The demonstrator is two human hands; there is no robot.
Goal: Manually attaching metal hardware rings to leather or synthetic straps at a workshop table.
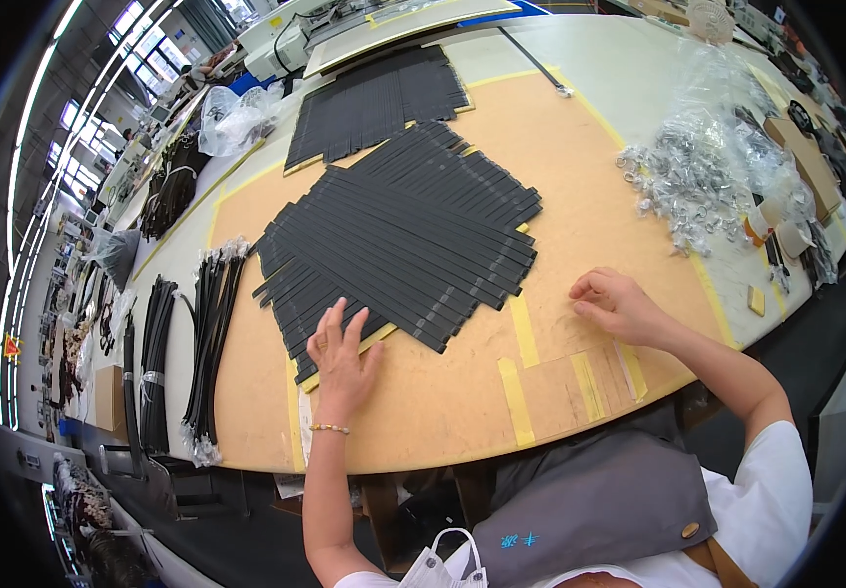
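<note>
In front of me lie overlapping layers of flat black strips [393, 240], set side by side and crossed at different angles, with yellow tape along some edges. My left hand [342, 363] rests at the near left corner of these strips, fingers spread over their ends and a bead bracelet on its wrist. To the right of the strips, my right hand [621, 306] hovers over the tan board [472, 392]. Its fingers are loosely curled, the thumb a little apart from them, and I see nothing in it. Behind, another panel of black strips [374, 103] lies flat.
Bundles of long black strips [156, 363] lie at the left edge. A heap of clear plastic bags and small shiny pieces [677, 186] covers the right side, beside a cardboard box [803, 167]. Yellow tape [516, 402] marks the board. A single dark strip [532, 61] lies far back.
</note>
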